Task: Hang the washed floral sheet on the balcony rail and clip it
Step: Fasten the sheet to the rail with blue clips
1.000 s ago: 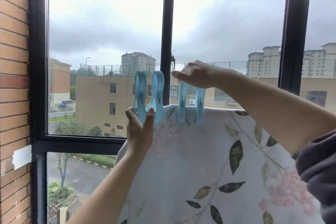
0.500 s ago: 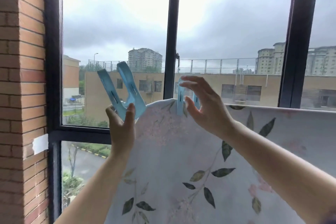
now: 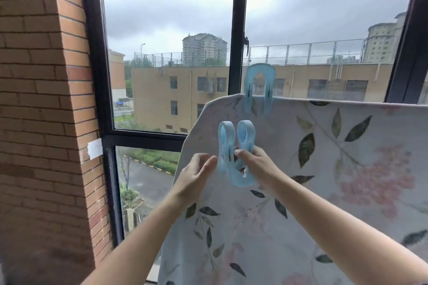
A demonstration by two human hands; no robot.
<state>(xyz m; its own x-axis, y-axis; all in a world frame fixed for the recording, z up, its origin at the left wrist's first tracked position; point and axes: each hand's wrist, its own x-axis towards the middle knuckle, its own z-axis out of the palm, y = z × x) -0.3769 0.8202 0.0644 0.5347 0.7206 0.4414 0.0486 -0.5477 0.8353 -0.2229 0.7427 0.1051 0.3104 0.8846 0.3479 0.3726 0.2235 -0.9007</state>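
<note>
I hold both hands up in the middle of the frame, in front of the floral sheet (image 3: 324, 192). Between them is the loose clip (image 3: 235, 146), pale blue plastic, its two rounded ends pointing up and its joined end pointing down. My right hand (image 3: 259, 169) has its fingers curled round the lower half of it, with the thumb laid across the front. My left hand (image 3: 196, 176) meets it from the other side, thumb and fingertips pinching its left edge. It sits just clear of the cloth's top edge, lower in the frame and a little left of the fastened clip (image 3: 259, 90).

That second one, the same blue, straddles the top edge of the sheet at centre frame, bend upward, one leg down the face of the fabric. The sheet hangs flat from that top edge and fills the right and lower part of the frame, white with dark green leaves and faded pink blossoms; its left corner slopes down towards my left wrist. The rail itself is hidden under the fold.

Behind it stands a black window frame (image 3: 236, 30), with grey sky and tan buildings beyond the glass. A brick wall (image 3: 46, 99) takes up the left of the frame, with a scrap of white tape (image 3: 95, 150) stuck at its edge.
</note>
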